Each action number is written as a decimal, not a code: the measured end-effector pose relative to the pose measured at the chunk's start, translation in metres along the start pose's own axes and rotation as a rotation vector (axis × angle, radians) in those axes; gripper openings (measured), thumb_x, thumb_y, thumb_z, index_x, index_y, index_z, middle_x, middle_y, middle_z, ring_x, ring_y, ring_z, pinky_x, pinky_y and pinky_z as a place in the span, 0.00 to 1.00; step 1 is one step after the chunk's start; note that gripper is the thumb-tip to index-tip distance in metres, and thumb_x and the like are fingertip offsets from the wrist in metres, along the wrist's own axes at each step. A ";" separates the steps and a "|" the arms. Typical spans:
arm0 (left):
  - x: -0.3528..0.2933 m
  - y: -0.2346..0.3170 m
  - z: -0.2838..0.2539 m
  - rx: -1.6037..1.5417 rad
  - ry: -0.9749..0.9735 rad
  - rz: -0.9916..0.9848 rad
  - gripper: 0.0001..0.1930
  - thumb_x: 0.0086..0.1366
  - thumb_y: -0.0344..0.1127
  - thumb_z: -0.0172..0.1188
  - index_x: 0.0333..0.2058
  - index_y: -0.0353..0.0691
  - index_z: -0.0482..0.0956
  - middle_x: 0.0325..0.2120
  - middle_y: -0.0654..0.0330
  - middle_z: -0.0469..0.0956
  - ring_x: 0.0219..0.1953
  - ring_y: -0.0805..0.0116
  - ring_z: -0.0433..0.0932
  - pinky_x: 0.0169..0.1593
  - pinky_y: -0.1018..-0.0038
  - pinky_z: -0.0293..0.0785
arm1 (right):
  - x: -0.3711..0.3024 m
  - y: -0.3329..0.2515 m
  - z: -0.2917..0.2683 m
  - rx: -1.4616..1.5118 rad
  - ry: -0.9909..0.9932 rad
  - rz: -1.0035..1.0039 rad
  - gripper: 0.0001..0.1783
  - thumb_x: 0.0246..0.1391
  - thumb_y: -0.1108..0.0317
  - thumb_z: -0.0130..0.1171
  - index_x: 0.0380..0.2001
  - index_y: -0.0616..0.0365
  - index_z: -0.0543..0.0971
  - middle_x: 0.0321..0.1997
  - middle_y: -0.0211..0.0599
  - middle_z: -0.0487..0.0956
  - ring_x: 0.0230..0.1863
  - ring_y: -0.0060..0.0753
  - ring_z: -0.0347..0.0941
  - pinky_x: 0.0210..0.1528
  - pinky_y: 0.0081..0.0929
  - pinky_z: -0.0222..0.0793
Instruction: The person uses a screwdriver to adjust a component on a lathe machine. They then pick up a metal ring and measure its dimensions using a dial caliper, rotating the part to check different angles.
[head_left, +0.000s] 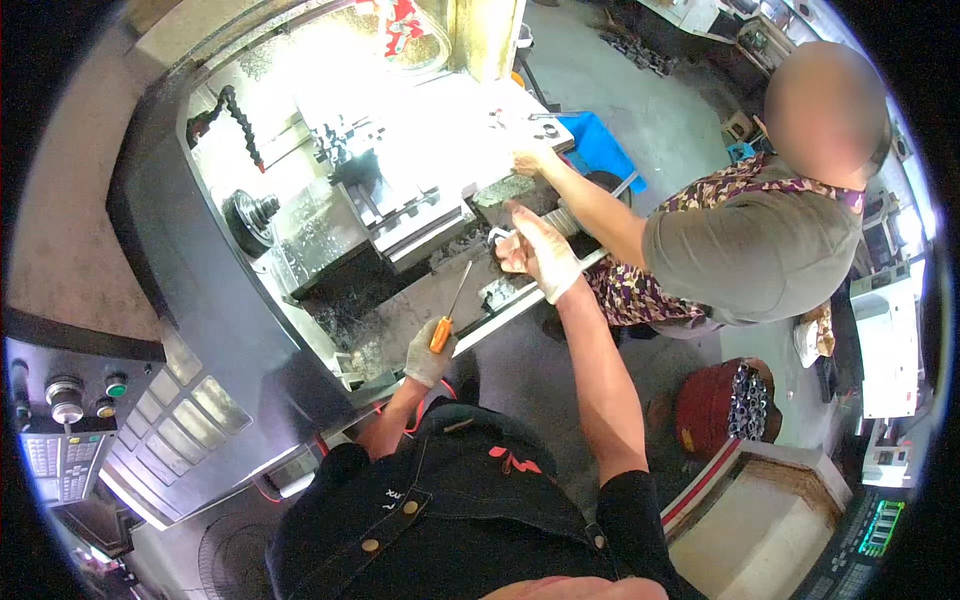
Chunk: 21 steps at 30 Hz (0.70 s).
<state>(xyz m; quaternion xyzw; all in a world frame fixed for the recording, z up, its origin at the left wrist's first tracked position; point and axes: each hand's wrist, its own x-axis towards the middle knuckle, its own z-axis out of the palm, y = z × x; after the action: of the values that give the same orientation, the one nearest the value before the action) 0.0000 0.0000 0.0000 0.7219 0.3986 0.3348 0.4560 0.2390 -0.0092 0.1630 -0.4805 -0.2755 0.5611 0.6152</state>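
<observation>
Machine workshop: metal spindle (pixel 252 218), control panel (pixel 88 418), heaped metal parts (pixel 748 402).

The person's two hands (pixel 548 258), one orange-handled screwdriver (pixel 440 335) in the left hand (pixel 426 358); one chuck (pixel 252 218) and one jointed black hose (pixel 241 125) left of both; one co-worker (pixel 755 255) and one red drum (pixel 702 412) to their right.

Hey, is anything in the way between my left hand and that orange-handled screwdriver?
Nothing visible is: your gloved left hand has the orange-handled screwdriver in its grip by the handle, and no other object shows between them.
</observation>
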 end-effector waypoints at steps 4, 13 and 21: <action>-0.028 -0.004 0.029 -0.036 0.020 -0.076 0.19 0.52 0.32 0.62 0.44 0.40 0.73 0.33 0.49 0.77 0.38 0.52 0.77 0.41 0.65 0.72 | -0.077 0.044 -0.037 -0.264 0.078 0.190 0.28 0.58 0.49 0.49 0.54 0.59 0.67 0.28 0.34 0.77 0.22 0.22 0.70 0.27 0.18 0.68; -0.055 0.001 0.069 0.006 -0.523 -0.064 0.20 0.53 0.33 0.61 0.46 0.40 0.73 0.37 0.54 0.78 0.40 0.58 0.78 0.45 0.67 0.72 | -0.463 0.402 -0.173 0.918 0.679 0.286 0.12 0.56 0.53 0.48 0.30 0.48 0.71 0.22 0.28 0.69 0.21 0.28 0.65 0.22 0.28 0.62; -0.071 0.022 0.122 -0.013 -0.791 0.073 0.23 0.53 0.25 0.60 0.49 0.32 0.69 0.37 0.57 0.76 0.40 0.69 0.75 0.46 0.73 0.71 | -0.583 0.415 0.036 0.879 2.012 -0.191 0.20 0.53 0.55 0.53 0.49 0.46 0.72 0.54 0.38 0.73 0.52 0.41 0.70 0.48 0.34 0.66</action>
<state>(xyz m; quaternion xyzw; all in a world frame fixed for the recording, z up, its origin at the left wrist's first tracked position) 0.0766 -0.1166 -0.0322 0.8059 0.1641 0.0495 0.5668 -0.0966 -0.5940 -0.0796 -0.4337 0.5390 -0.0874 0.7167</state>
